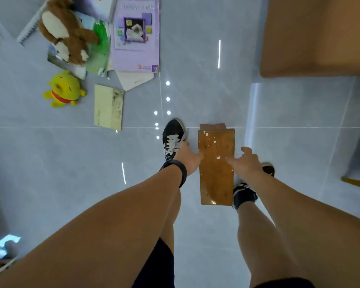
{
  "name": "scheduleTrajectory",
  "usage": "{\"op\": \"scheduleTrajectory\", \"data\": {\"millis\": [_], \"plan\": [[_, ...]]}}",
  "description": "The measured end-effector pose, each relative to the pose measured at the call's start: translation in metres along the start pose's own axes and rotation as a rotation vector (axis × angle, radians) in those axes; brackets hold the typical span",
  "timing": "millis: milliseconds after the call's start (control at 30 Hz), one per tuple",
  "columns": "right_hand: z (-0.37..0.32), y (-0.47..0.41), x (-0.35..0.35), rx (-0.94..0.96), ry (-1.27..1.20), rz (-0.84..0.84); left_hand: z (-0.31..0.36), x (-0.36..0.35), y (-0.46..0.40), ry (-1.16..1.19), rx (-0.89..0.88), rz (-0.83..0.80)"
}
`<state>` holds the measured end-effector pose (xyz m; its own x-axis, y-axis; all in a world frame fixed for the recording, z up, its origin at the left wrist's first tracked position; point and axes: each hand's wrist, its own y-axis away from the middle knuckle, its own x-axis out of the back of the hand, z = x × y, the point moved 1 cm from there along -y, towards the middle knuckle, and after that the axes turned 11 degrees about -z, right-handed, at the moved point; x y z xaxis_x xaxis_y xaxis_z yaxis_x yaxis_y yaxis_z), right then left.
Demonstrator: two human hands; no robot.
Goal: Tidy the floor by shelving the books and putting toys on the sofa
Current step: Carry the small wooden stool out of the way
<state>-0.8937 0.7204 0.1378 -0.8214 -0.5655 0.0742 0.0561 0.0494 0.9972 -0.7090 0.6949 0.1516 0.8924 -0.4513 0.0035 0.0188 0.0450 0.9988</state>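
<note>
Down between the person's feet, a brown book (pixel 216 167) with a glossy cover is held from both sides above the grey tiled floor (pixel 71 163); a second reddish-brown edge pokes out past its far end, so there may be another book beneath it, though that cannot be told for sure. The left hand (pixel 188 160), with a dark band on its wrist, grips the book's left edge, fingers curled under it. The right hand (pixel 246 162) presses against the right edge with its thumb laid on the cover and its fingers wrapped round the side. A black sneaker with white laces (pixel 173 138) stands just left of the book, and the other shoe (pixel 244 194) is just beside its near right corner. Well apart, up to the left, lies the rest of the clutter: a yellow plush toy (pixel 63 89), a pale thin book (pixel 108 107) near it, a brown and white plush animal (pixel 66 31) sprawled over a green book (pixel 100 48), a purple book (pixel 136 34) and a spiral notebook (pixel 28 31). A tan sofa (pixel 318 36) fills the upper right corner.
</note>
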Motion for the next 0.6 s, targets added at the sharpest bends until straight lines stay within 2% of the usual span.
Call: {"op": "scheduleTrajectory", "data": {"millis": [100,200,333,600], "plan": [[0.010,-0.024,-0.012,-0.026,0.032,-0.151,-0.003,-0.009,-0.020,-0.033,0.065,-0.085],[0.013,-0.041,-0.015,-0.023,0.051,-0.166,0.001,-0.020,-0.035,-0.011,0.077,-0.173],[0.021,-0.051,-0.014,-0.015,0.038,-0.221,0.002,-0.027,-0.045,-0.035,0.100,-0.145],[0.055,-0.044,0.023,0.015,-0.081,-0.053,0.044,-0.073,-0.039,-0.143,0.011,-0.145]]}}
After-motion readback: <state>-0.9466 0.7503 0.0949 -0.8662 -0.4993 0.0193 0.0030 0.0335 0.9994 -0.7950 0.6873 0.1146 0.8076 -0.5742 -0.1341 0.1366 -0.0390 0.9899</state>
